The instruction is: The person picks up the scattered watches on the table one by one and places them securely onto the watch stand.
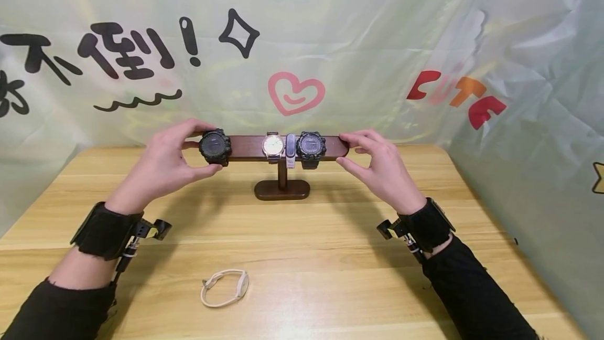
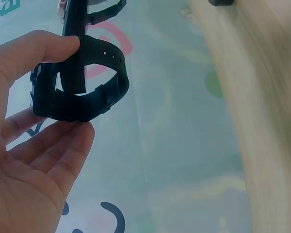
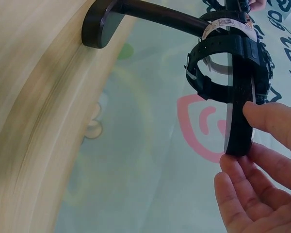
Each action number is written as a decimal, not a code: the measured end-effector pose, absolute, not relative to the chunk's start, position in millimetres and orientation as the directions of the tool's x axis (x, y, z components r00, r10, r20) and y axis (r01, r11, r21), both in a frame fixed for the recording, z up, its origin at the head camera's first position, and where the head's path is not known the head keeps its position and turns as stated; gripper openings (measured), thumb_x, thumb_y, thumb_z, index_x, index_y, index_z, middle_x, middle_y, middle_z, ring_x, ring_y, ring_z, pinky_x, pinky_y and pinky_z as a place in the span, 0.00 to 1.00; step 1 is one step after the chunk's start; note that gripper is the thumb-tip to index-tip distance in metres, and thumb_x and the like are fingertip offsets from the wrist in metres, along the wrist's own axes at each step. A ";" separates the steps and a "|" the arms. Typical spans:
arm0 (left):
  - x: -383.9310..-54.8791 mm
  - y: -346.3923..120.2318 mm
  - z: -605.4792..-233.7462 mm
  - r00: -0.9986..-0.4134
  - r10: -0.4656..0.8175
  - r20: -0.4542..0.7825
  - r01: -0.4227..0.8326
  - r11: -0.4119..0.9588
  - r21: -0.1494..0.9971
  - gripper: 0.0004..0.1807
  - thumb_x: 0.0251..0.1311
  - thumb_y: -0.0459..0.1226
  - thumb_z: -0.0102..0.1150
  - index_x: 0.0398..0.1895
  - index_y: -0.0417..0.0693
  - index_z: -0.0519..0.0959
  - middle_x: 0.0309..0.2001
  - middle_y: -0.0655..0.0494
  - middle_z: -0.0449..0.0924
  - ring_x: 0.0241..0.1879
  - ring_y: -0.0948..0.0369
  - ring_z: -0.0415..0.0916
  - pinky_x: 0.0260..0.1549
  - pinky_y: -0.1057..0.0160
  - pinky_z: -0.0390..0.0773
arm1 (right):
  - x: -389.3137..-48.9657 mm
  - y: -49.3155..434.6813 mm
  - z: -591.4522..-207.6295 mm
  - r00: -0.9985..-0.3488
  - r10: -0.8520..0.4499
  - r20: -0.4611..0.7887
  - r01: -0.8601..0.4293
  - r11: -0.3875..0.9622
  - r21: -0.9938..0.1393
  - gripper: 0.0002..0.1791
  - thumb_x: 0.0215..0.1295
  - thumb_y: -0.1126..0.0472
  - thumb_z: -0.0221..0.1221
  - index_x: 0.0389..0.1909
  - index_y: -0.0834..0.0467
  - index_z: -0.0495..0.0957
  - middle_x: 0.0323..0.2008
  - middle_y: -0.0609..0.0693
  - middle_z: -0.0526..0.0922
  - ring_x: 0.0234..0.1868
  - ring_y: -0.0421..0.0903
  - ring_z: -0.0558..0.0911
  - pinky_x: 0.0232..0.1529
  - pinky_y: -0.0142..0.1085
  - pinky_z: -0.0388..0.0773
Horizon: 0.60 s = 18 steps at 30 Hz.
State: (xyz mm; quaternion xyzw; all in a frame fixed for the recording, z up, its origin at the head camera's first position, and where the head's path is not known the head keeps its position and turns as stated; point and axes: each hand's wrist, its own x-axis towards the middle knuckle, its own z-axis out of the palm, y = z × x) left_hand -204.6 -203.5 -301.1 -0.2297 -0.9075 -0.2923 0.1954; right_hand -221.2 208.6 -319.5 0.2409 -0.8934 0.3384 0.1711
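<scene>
A dark brown T-shaped watch stand (image 1: 247, 147) stands toward the back of the table. My left hand (image 1: 162, 159) pinches a black digital watch (image 1: 214, 146) by its edges, and in the left wrist view its strap loop (image 2: 117, 73) encircles the bar's left end. With thumb and fingers, my right hand (image 1: 379, 167) grips the bar's right end (image 3: 240, 131). Between the hands, the bar carries a gold-dial watch (image 1: 273, 145), a fitness band with a pale strap (image 1: 290, 148) and a second black digital watch (image 1: 311, 145).
A white watch (image 1: 225, 288) with its strap looped lies near the front of the wooden table (image 1: 306, 245). Behind the table hangs a pale printed cloth (image 1: 368, 35), which also runs along the right side.
</scene>
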 end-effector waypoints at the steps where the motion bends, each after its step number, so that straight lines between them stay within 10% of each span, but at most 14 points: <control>1: -205.1 -202.6 -301.2 -0.819 0.306 0.485 0.533 0.719 0.446 0.37 0.47 0.33 0.86 0.63 0.49 0.80 0.58 0.50 0.87 0.59 0.51 0.84 0.58 0.48 0.85 | -221.1 208.6 -319.4 -0.825 -0.313 0.470 -0.546 0.658 -0.520 0.25 0.71 0.59 0.72 0.66 0.59 0.83 0.60 0.56 0.83 0.58 0.55 0.84 0.62 0.53 0.84; 18: -213.7 -183.8 -301.1 -0.839 0.350 0.416 0.530 0.697 0.483 0.36 0.49 0.35 0.86 0.64 0.49 0.80 0.57 0.51 0.87 0.57 0.47 0.87 0.63 0.42 0.80 | -221.5 208.5 -320.8 -0.812 -0.311 0.494 -0.555 0.672 -0.490 0.25 0.69 0.59 0.73 0.65 0.58 0.83 0.60 0.56 0.84 0.55 0.55 0.84 0.58 0.52 0.81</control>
